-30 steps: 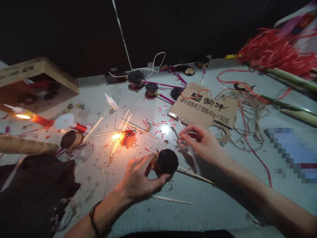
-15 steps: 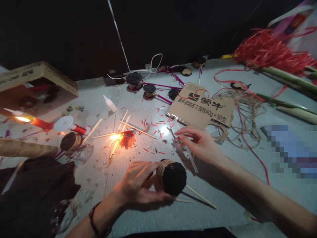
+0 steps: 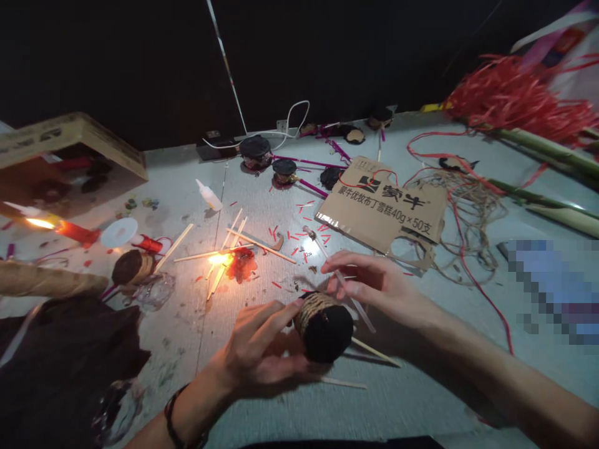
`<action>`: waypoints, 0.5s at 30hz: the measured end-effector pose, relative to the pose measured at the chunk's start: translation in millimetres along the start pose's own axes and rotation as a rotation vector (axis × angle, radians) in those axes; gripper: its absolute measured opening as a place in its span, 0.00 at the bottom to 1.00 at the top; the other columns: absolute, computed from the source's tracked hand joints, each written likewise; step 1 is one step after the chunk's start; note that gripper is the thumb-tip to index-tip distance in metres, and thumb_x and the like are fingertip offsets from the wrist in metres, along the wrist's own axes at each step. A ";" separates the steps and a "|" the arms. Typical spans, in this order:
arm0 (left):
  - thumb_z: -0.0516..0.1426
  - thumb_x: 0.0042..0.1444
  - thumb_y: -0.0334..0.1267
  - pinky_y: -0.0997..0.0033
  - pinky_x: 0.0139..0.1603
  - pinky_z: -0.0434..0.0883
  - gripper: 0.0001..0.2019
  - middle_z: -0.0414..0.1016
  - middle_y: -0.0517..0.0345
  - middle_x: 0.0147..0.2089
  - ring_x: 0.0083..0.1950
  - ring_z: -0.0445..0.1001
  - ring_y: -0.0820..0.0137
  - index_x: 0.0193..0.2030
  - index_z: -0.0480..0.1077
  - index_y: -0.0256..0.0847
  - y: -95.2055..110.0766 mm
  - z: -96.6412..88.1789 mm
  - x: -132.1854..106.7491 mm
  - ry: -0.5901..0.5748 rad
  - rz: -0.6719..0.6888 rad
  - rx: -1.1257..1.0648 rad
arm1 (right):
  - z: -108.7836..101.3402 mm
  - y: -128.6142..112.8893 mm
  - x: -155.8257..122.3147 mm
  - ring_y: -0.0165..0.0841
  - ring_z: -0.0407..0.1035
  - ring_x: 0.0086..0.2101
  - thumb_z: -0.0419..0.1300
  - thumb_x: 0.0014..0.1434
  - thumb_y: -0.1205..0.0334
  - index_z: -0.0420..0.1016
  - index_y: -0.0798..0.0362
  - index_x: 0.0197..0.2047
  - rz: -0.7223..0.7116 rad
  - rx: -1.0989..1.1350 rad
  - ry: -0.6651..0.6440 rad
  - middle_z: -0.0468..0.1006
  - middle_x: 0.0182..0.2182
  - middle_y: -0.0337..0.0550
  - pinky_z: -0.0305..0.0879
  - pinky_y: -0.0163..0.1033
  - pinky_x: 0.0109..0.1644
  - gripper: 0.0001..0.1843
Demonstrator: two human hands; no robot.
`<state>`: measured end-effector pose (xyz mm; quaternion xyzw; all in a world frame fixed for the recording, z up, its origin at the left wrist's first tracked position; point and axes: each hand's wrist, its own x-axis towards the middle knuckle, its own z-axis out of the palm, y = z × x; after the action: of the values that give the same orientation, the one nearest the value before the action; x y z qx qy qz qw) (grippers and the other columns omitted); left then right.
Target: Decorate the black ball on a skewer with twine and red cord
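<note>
The drum sits low in the middle of the view, lifted just off the table and tipped so its black cap faces the camera. Twine already rings its far end in tight turns, while the cap and the near rim are bare, so the wrapping looks part done. A skewer sticks out from beneath it to the right. The left hand cradles the drum from below and the side, fingers curled round it and the forefinger stretched along the twine. The right hand comes in from the right with a bent wrist and pinches a thin clear rod, which slants across its fingers just behind the drum. Beyond them a small flame burns among loose sticks and red scraps. Further off lies a printed card. At the back edge there are more drums on purple sticks and red raffia to the right.
</note>
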<state>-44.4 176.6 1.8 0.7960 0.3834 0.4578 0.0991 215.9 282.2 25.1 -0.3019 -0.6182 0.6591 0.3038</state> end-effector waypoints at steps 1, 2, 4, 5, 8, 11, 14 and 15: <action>0.64 0.71 0.53 0.70 0.32 0.81 0.33 0.86 0.51 0.41 0.32 0.82 0.67 0.77 0.66 0.42 -0.1 0.2 0.2 0.015 -0.032 -0.017 | 0.4 0.7 -0.4 0.36 0.79 0.41 0.75 0.64 0.46 0.85 0.44 0.52 0.014 0.046 -0.008 0.81 0.50 0.45 0.78 0.43 0.46 0.18; 0.65 0.71 0.51 0.70 0.33 0.81 0.32 0.86 0.51 0.42 0.33 0.82 0.67 0.76 0.67 0.42 0.0 0.3 0.6 0.027 -0.066 -0.043 | 0.8 1.8 -0.5 0.36 0.78 0.41 0.78 0.61 0.47 0.85 0.44 0.53 0.032 0.079 -0.018 0.81 0.50 0.45 0.77 0.43 0.46 0.20; 0.68 0.68 0.48 0.70 0.35 0.82 0.30 0.86 0.49 0.47 0.38 0.84 0.66 0.72 0.71 0.43 1.0 0.8 1.5 0.053 -0.138 -0.115 | 2.2 4.1 -0.1 0.37 0.77 0.41 0.81 0.56 0.50 0.84 0.42 0.53 0.085 0.110 -0.034 0.81 0.48 0.43 0.76 0.44 0.46 0.23; 0.70 0.65 0.45 0.70 0.37 0.83 0.29 0.87 0.47 0.50 0.40 0.84 0.65 0.71 0.73 0.43 2.2 1.4 1.7 0.057 -0.187 -0.155 | 3.3 5.1 0.4 0.37 0.77 0.40 0.81 0.55 0.51 0.84 0.42 0.53 0.110 0.114 -0.030 0.81 0.46 0.43 0.75 0.44 0.45 0.24; 0.72 0.61 0.39 0.71 0.38 0.83 0.27 0.87 0.46 0.52 0.38 0.84 0.67 0.66 0.76 0.41 8.0 5.4 1.8 0.091 -0.440 -0.298 | 8.4 7.1 1.9 0.35 0.73 0.35 0.80 0.56 0.54 0.83 0.41 0.52 0.153 0.074 0.030 0.80 0.38 0.40 0.72 0.42 0.40 0.22; 0.72 0.61 0.38 0.71 0.42 0.84 0.24 0.87 0.46 0.53 0.43 0.87 0.66 0.63 0.78 0.40 13.7 11.8 3.0 0.193 -0.778 -0.537 | 15.7 8.6 2.2 0.33 0.69 0.31 0.78 0.57 0.55 0.83 0.43 0.50 0.149 0.014 0.131 0.78 0.34 0.38 0.66 0.39 0.34 0.19; 0.75 0.57 0.38 0.67 0.53 0.84 0.22 0.87 0.45 0.55 0.53 0.87 0.62 0.57 0.80 0.40 13.7 18.1 5.1 0.281 -0.957 -0.838 | 23.8 11.5 1.1 0.33 0.71 0.31 0.77 0.58 0.54 0.81 0.44 0.49 0.129 0.012 0.213 0.79 0.34 0.38 0.67 0.39 0.33 0.18; 0.77 0.55 0.37 0.66 0.56 0.84 0.23 0.87 0.45 0.55 0.54 0.87 0.62 0.56 0.80 0.40 12.4 19.7 5.5 0.293 -0.979 -0.919 | 26.3 12.5 0.5 0.33 0.72 0.31 0.77 0.58 0.55 0.80 0.45 0.49 0.124 0.017 0.232 0.79 0.34 0.38 0.68 0.39 0.33 0.18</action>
<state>-20.5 175.8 0.6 0.3380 0.4753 0.5794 0.5693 194.9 265.3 14.0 -0.4112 -0.5533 0.6426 0.3344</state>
